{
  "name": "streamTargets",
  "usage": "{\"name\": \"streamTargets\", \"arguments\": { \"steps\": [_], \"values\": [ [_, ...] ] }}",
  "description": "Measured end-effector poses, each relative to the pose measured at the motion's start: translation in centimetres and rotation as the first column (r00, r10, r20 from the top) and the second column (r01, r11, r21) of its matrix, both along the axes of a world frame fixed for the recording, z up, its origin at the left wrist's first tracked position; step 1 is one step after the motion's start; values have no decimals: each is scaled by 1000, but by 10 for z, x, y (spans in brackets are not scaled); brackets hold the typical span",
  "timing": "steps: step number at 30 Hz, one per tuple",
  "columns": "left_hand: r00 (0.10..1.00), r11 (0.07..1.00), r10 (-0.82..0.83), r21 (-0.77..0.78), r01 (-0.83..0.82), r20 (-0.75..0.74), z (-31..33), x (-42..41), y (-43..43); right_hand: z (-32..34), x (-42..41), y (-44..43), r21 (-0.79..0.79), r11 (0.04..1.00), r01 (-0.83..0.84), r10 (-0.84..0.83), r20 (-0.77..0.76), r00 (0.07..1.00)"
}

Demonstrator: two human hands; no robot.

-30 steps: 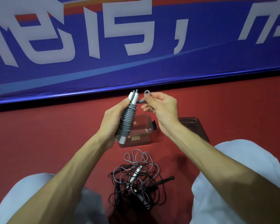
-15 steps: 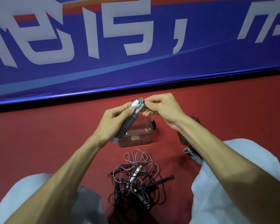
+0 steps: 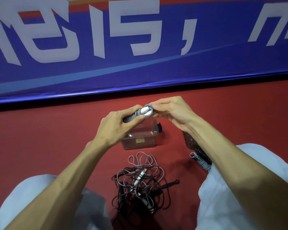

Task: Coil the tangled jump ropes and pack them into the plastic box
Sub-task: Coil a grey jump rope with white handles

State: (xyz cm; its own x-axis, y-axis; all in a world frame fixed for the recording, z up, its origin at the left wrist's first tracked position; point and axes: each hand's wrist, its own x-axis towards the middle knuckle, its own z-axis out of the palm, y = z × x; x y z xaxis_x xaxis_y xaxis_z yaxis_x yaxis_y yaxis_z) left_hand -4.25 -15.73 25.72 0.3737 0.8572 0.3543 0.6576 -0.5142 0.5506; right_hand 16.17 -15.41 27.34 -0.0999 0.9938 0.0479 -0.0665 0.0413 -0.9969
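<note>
My left hand [image 3: 118,124] grips a grey jump rope [image 3: 142,112] coiled tightly round its white handles, held above the clear plastic box [image 3: 140,140]. My right hand [image 3: 171,110] pinches the rope's end loop at the top of the handles. On the red floor below, a tangled pile of grey and black ropes [image 3: 140,183] lies between my knees, with white and black handles in it. Another coiled grey rope [image 3: 200,161] lies at the right, partly hidden under my right forearm.
A dark transparent lid [image 3: 189,141] lies right of the box, mostly behind my right arm. A blue banner [image 3: 140,47] with white lettering stands along the back. My knees in light trousers [image 3: 249,163] flank the pile on the red floor [image 3: 40,138].
My left hand tilted the coiled rope from upright to nearly level. My right hand brought the end loop onto the handle tips. My right arm shifted, uncovering a coiled rope at the right.
</note>
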Motion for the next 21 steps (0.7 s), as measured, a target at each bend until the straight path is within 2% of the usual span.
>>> {"name": "streamTargets", "arguments": {
  "steps": [3, 8, 10, 14, 18, 21],
  "values": [
    [1000, 997, 17, 69, -17, -10, -1, 0, 1, 0, 0, -1, 30, 1000, -7, 7, -6, 1000],
    [997, 984, 31, 179, -17, -75, -6, 1, 1, -6, 1, 0, 58, 998, 22, -28, 104, 994],
    [995, 976, 32, 219, -11, -90, -6, 1, 0, -6, 2, 1, 41, 999, 26, -30, 106, 994],
    [982, 946, 53, 324, 8, -180, -8, 0, 4, -3, 5, 1, -41, 999, -14, 14, 14, 1000],
    [957, 890, 113, 455, 22, -267, -10, -2, 9, 0, 8, -1, -47, 997, -54, 55, 26, 998],
    [948, 866, 124, 498, 41, -293, -10, -4, 11, -2, 7, 0, -28, 999, -21, 23, 85, 996]
  ]
}}
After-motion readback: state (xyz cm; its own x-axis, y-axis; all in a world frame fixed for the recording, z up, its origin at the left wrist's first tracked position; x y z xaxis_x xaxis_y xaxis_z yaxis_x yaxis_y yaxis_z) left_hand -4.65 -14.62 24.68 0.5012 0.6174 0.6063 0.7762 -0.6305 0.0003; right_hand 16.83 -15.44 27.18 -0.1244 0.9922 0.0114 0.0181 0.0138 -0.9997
